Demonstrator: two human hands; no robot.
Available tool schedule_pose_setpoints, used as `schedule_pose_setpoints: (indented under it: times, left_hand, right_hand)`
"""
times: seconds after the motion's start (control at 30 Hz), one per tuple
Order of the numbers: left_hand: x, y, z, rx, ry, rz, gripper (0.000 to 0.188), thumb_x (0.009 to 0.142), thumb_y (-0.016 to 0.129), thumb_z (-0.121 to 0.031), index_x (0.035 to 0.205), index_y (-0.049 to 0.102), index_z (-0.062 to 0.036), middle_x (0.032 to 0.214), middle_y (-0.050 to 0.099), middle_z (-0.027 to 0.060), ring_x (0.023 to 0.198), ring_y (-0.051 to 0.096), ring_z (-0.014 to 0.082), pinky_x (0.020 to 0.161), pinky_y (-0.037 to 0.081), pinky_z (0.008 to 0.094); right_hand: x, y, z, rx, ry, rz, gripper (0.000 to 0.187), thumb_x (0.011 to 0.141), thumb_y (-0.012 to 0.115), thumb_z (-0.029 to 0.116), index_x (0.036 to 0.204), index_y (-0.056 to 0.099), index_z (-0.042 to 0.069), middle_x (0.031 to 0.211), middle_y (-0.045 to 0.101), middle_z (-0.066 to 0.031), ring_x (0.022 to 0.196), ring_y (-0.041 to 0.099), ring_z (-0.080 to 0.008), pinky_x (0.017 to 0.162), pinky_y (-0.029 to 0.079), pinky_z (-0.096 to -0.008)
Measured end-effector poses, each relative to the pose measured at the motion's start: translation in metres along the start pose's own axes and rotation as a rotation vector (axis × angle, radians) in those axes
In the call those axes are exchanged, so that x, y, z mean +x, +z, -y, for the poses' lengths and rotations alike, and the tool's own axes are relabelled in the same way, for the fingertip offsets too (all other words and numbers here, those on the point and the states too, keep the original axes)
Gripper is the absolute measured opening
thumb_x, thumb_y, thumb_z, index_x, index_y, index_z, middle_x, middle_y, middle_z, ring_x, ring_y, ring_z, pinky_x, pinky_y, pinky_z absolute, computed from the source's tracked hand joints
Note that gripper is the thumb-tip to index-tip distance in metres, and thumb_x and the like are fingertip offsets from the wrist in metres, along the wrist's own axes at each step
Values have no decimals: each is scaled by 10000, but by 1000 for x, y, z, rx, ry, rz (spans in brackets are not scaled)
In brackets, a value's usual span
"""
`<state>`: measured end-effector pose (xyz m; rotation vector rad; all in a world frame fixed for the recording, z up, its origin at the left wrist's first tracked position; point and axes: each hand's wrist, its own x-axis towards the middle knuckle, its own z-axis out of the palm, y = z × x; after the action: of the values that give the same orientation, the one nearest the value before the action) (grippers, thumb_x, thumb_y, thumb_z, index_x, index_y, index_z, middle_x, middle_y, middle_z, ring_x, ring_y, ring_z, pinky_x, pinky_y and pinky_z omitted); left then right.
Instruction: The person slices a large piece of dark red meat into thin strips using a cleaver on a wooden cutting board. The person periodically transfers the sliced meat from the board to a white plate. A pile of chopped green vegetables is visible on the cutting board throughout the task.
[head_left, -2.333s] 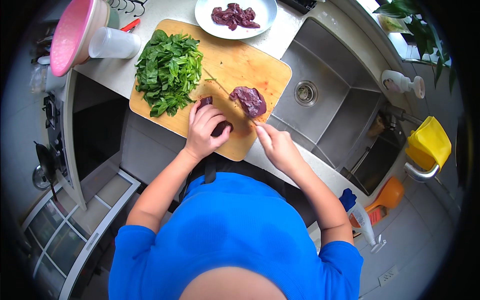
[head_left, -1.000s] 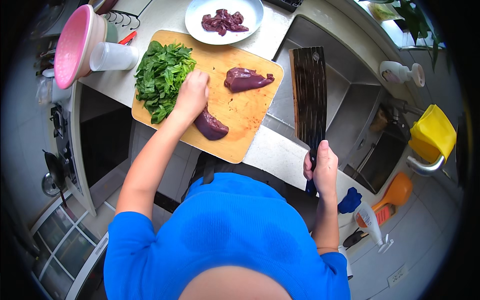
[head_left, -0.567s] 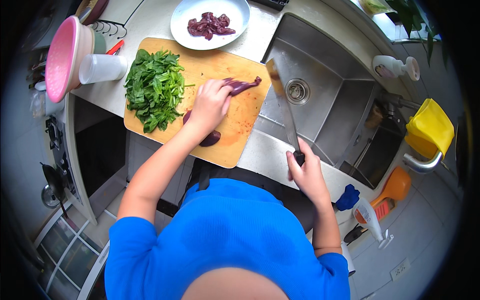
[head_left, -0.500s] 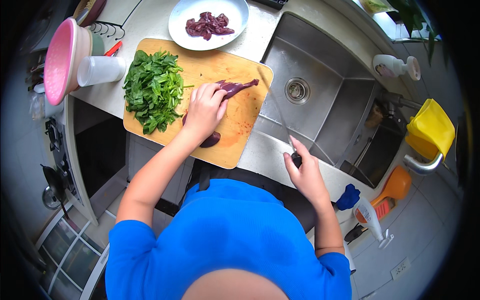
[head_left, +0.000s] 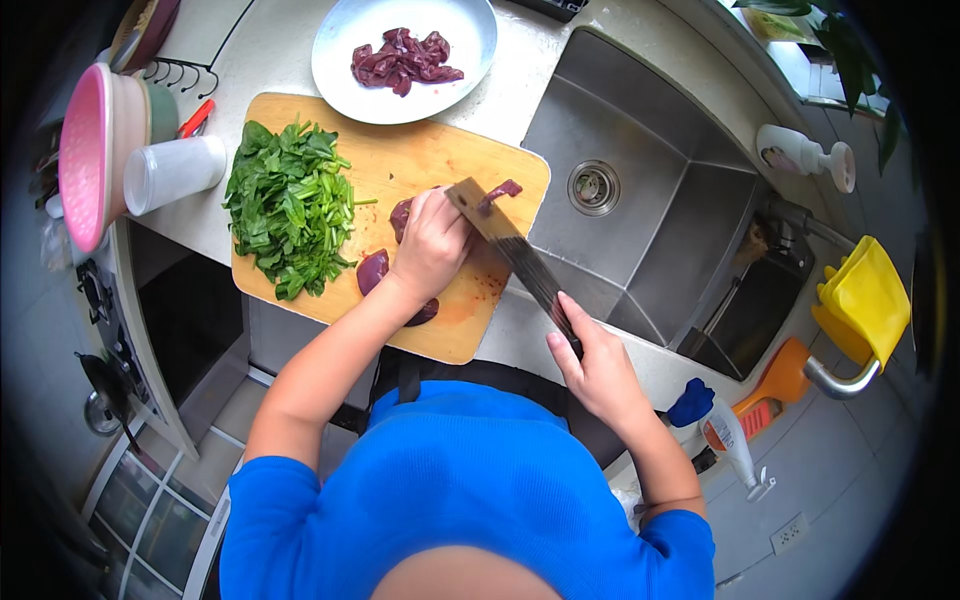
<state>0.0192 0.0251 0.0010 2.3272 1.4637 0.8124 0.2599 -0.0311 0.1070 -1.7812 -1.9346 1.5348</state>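
Observation:
My right hand [head_left: 600, 368] grips the dark handle of a cleaver [head_left: 520, 255], whose broad blade slants up and left over the cutting board [head_left: 478, 335]. My left hand [head_left: 432, 245] presses down, fingers bent, on a dark red piece of liver mostly hidden under it and the blade. A narrow end of liver [head_left: 503, 192] sticks out beyond the blade. More liver pieces lie around that hand: one by the fingers [head_left: 400, 216], one beside the wrist [head_left: 372, 270] and one partly under the forearm [head_left: 424, 313]. Chopped leafy greens [head_left: 290, 205] are heaped on the board's left.
A white plate [head_left: 335, 75] with cut liver [head_left: 405, 62] stands behind the board. To the right is a steel sink [head_left: 640, 130], with yellow gloves [head_left: 862, 300] past it. A translucent tub [head_left: 175, 175] and a pink basin [head_left: 85, 160] stand at left.
The cleaver has swung from over the sink's edge to the liver, its blade now beside my left hand. My left hand has shifted slightly right and down, and more liver shows beside it.

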Motion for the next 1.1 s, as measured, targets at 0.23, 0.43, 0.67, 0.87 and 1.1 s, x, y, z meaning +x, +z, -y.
schedule_pose_setpoints:
  times: [0.23, 0.43, 0.67, 0.87, 1.1]
  left_hand:
    - [-3, 8, 5, -50, -7, 12, 288, 668, 633, 6, 953, 678, 11, 972, 633, 122, 947, 580, 318, 866, 452, 428]
    - [-5, -3, 13, 11, -55, -1, 271, 709, 641, -5, 976, 685, -1, 995, 642, 119, 975, 590, 315, 856, 460, 415]
    - [-11, -19, 5, -8, -107, -14, 310, 675, 681, 24, 984, 673, 20, 1025, 641, 127, 1010, 586, 317, 873, 453, 422]
    - [-23, -3, 17, -20, -95, -37, 336, 641, 682, 17, 977, 686, 22, 1025, 645, 145, 1000, 577, 362, 903, 459, 455]
    - [-31, -2, 18, -54, -93, -7, 292, 654, 675, 4, 945, 686, 30, 998, 646, 162, 993, 583, 374, 903, 462, 467]
  right_hand:
    - [40, 20, 1, -67, -32, -38, 474, 944, 579, 279, 1305, 491, -14, 872, 663, -241, 780, 659, -418, 689, 542, -464]
    - [43, 24, -10, -32, -82, -114, 425, 949, 573, 261, 1289, 524, 11, 890, 670, -236, 786, 662, -412, 704, 548, -445]
    - [17, 10, 3, 6, -69, -37, 429, 940, 590, 238, 1297, 516, 11, 876, 666, -215, 764, 666, -383, 693, 552, -440]
    - [23, 23, 12, -167, -86, -24, 467, 925, 608, 269, 1278, 508, -20, 743, 648, -201, 639, 660, -364, 579, 547, -445]
    - [83, 57, 31, -219, -202, -128, 448, 930, 589, 320, 1222, 539, -16, 713, 648, -203, 640, 661, -369, 572, 546, -448]
